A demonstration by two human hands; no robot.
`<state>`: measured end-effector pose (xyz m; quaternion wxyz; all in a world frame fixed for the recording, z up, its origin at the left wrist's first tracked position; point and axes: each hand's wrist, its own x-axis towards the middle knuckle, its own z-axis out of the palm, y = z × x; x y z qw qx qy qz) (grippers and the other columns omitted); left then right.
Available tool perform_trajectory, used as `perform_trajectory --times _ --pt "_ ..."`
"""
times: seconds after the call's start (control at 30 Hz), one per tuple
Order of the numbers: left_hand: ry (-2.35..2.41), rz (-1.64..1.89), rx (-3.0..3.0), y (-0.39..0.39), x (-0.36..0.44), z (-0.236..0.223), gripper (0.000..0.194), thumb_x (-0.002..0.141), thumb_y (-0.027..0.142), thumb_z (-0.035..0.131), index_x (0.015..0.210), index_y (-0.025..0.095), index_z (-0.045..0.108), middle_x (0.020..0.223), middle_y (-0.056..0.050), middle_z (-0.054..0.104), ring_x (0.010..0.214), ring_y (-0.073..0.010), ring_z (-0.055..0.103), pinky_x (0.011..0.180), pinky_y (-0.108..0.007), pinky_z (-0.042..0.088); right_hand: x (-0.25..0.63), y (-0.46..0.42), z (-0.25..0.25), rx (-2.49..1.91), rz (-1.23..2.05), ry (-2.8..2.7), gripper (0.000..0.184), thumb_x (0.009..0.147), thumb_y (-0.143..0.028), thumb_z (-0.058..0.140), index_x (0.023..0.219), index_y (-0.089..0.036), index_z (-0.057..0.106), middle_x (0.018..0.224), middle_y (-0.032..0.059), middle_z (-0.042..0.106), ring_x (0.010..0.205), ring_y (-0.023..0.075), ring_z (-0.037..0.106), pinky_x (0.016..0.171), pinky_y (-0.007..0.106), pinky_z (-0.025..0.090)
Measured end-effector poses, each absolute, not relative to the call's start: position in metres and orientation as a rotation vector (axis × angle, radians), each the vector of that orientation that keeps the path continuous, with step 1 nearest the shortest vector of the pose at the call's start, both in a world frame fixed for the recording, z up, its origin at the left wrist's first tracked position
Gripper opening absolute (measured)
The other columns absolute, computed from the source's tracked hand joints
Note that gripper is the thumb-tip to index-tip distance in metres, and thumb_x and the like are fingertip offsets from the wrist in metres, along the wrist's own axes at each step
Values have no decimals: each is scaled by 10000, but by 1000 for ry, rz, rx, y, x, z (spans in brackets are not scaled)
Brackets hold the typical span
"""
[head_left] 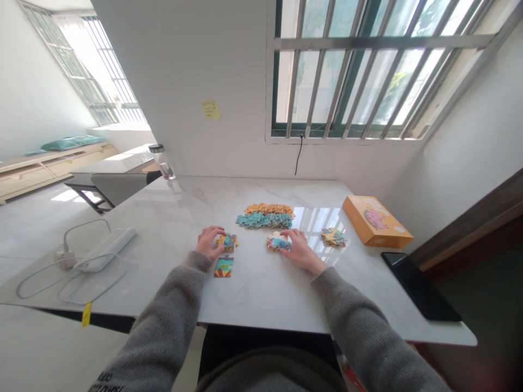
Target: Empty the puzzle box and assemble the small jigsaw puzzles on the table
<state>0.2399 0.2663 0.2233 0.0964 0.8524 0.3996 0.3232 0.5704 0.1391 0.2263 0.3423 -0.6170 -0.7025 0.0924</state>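
Observation:
My left hand [210, 243] is curled round the left side of a small group of jigsaw puzzle pieces [231, 242], its thumb and fingers closed on them. Just below lies a joined, rectangular bit of puzzle [224, 267] in teal, green and brown. My right hand [300, 249] grips another small pile of puzzle pieces [277, 243], blue and cream on top, between thumb and fingers. Beyond both hands, a row of teal pieces [265, 220] lies in front of a row of orange-backed pieces [269, 208]. Another little pile of pieces [334, 237] sits right of my right hand.
An orange box [376, 222] stands at the table's right side, with a black phone [420, 286] near it. At the left lie a white power strip [107, 249] and its looped cable. A clear bottle [163, 163] stands at the far left corner of the marble-patterned table [261, 296].

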Motion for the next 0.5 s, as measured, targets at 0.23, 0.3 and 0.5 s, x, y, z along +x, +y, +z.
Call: perform_trajectory --times 0.23,0.3,0.5 --pt "847 1055 2583 234 288 242 321 794 253 609 1115 228 603 1225 -83 619 1174 -286 528 1054 -483 401 563 135 239 -1410 202 -1838 500 738 -148 673 1210 -217 522 1154 95 550 1115 282 495 1008 472 431" --pt "704 955 2644 223 309 244 473 768 287 677 1227 247 570 1329 -95 570 1234 -304 502 1071 -493 401 559 131 242 -1361 235 -1854 527 732 -147 674 1226 -220 508 1170 97 548 1133 284 491 1016 476 429" --pt "579 855 2643 218 342 233 579 743 262 722 1294 268 544 1327 -92 588 1227 -303 531 1043 -486 440 553 123 246 -1274 278 -1895 582 736 -147 676 1280 -223 483 1212 105 530 1180 282 469 1053 480 407"
